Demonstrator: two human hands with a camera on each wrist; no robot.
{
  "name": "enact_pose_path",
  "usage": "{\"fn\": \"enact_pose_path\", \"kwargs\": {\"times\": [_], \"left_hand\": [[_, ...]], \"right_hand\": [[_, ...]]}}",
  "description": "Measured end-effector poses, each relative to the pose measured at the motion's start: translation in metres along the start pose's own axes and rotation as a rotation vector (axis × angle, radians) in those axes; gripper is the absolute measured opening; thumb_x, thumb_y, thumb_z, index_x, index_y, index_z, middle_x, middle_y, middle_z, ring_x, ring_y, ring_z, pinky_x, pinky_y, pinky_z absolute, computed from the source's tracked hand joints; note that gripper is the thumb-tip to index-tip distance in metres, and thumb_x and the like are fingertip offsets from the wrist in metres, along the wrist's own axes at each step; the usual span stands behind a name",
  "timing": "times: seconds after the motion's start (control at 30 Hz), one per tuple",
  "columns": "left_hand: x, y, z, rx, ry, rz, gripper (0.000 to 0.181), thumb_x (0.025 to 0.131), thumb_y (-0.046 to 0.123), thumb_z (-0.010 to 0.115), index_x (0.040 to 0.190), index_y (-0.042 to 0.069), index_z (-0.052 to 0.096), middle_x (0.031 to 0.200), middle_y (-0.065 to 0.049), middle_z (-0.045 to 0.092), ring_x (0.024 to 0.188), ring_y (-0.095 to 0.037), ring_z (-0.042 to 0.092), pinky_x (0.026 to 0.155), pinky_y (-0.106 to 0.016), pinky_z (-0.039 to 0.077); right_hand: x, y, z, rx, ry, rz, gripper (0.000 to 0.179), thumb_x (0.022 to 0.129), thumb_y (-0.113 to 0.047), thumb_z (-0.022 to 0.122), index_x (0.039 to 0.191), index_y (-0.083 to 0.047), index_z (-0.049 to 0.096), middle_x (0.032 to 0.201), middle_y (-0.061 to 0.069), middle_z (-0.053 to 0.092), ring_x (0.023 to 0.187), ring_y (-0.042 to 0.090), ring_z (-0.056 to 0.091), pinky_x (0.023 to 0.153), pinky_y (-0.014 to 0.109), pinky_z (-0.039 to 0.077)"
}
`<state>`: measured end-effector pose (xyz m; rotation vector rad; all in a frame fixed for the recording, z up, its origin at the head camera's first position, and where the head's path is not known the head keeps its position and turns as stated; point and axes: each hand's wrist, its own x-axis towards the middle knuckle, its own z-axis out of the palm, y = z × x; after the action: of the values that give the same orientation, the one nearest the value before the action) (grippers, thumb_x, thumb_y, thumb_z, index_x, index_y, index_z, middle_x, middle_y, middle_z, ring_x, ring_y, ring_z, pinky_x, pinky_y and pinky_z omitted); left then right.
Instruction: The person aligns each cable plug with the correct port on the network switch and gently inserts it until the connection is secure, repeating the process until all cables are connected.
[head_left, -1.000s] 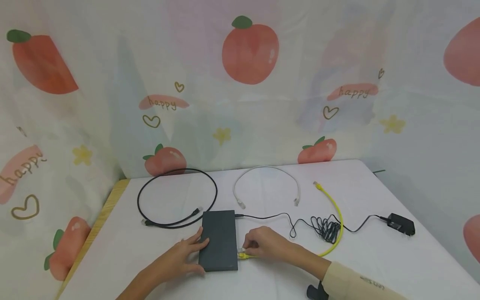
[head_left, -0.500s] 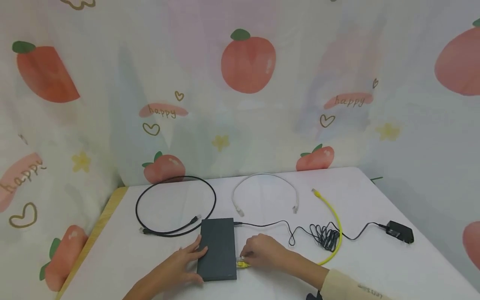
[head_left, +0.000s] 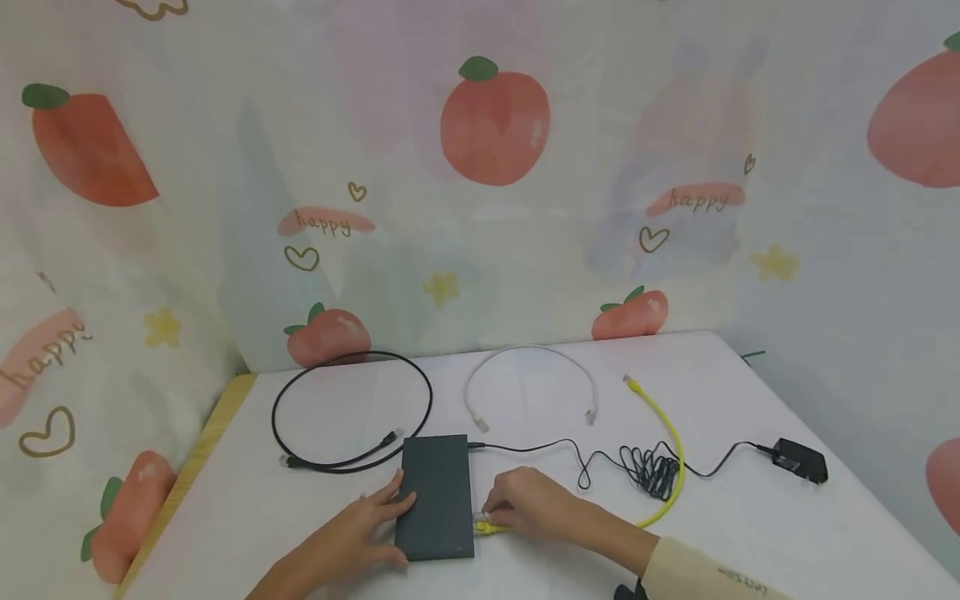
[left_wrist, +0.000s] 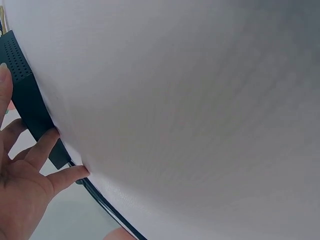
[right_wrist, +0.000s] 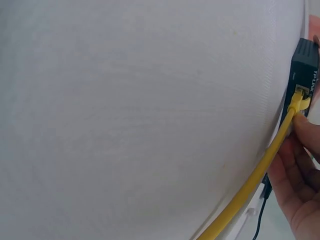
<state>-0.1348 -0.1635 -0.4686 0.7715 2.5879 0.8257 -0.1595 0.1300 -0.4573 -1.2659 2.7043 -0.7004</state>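
A dark TP-Link network switch (head_left: pixel 435 498) lies flat on the white table. My left hand (head_left: pixel 356 533) braces its left edge, with the fingertips on the top and side; in the left wrist view those fingers are spread along the black casing (left_wrist: pixel 34 107). At the switch's right side, my right hand (head_left: pixel 532 502) pinches the yellow Ethernet cable (head_left: pixel 675 442) near its plug (head_left: pixel 486 528). The right wrist view shows that plug (right_wrist: pixel 298 101) at a port, with my thumb (right_wrist: pixel 306 131) against it. A small clear piece (head_left: pixel 481 517) shows beside the plug; its kind is unclear.
A coiled black network cable (head_left: pixel 273 408) lies at the back left, and a white network cable (head_left: pixel 528 347) at the back. The switch's black power cord (head_left: pixel 648 473) runs right in a bundle to its adapter (head_left: pixel 800 462). A patterned curtain (head_left: pixel 487 250) stands behind the table.
The head view has tilted slightly, so the whole scene sits lower in the frame. Both hands, the switch and the yellow cable keep nearly the same places.
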Motion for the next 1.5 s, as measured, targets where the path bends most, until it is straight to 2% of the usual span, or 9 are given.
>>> {"fn": "enact_pose_path", "kwargs": {"times": [0.17,0.6,0.87,1.13,1.27,1.5], "left_hand": [[0.0021,-0.0001,0.0012,-0.005,-0.001,0.022,0.085,0.072,0.053,0.071,0.138,0.004,0.047,0.152,-0.021,0.020,0.132,-0.038,0.031,0.100,-0.064,0.024],[-0.0019,0.0013,-0.0068,-0.035,0.012,0.012,0.084,0.072,0.049,0.073,0.138,0.004,0.047,0.152,-0.020,0.017,0.133,-0.039,0.029,0.101,-0.065,0.020],[-0.0032,-0.0001,-0.0055,-0.046,0.000,-0.004,0.084,0.072,0.049,0.072,0.138,0.003,0.047,0.152,-0.021,0.018,0.133,-0.040,0.029,0.100,-0.065,0.022],[0.0013,-0.0007,-0.0017,-0.025,0.004,0.017,0.085,0.073,0.052,0.070,0.139,0.005,0.046,0.152,-0.020,0.017,0.133,-0.037,0.029,0.101,-0.064,0.022],[-0.0015,-0.0003,-0.0002,-0.042,-0.004,-0.008,0.085,0.073,0.051,0.071,0.139,0.005,0.045,0.153,-0.019,0.017,0.133,-0.039,0.028,0.100,-0.066,0.021],[-0.0029,0.0000,-0.0021,-0.008,0.027,0.016,0.083,0.074,0.051,0.071,0.139,0.005,0.046,0.152,-0.019,0.018,0.132,-0.037,0.031,0.100,-0.065,0.021]], "right_hand": [[-0.0012,0.0012,0.0002,-0.003,-0.018,0.028,0.007,0.080,-0.013,0.074,0.087,-0.011,0.075,0.079,-0.011,0.065,0.072,-0.005,0.056,0.064,0.012,0.046],[0.0042,0.0059,0.0024,0.081,-0.012,0.025,0.008,0.081,-0.010,0.073,0.089,-0.008,0.076,0.083,-0.009,0.067,0.077,-0.004,0.057,0.066,0.012,0.046],[0.0042,0.0049,0.0045,0.091,-0.006,-0.002,0.008,0.082,-0.011,0.072,0.089,-0.008,0.076,0.083,-0.008,0.067,0.077,-0.003,0.058,0.067,0.013,0.047],[-0.0028,0.0024,0.0015,0.101,-0.023,0.078,0.009,0.085,-0.009,0.068,0.092,-0.008,0.073,0.086,-0.010,0.065,0.079,-0.002,0.055,0.071,0.017,0.048],[-0.0030,0.0028,0.0030,0.129,-0.038,0.092,0.011,0.087,-0.013,0.068,0.094,-0.009,0.074,0.086,-0.011,0.065,0.078,-0.003,0.056,0.071,0.018,0.048],[-0.0011,0.0055,0.0006,0.143,-0.063,0.087,0.011,0.087,-0.011,0.067,0.096,-0.008,0.073,0.089,-0.009,0.066,0.082,-0.002,0.057,0.072,0.017,0.049]]}}
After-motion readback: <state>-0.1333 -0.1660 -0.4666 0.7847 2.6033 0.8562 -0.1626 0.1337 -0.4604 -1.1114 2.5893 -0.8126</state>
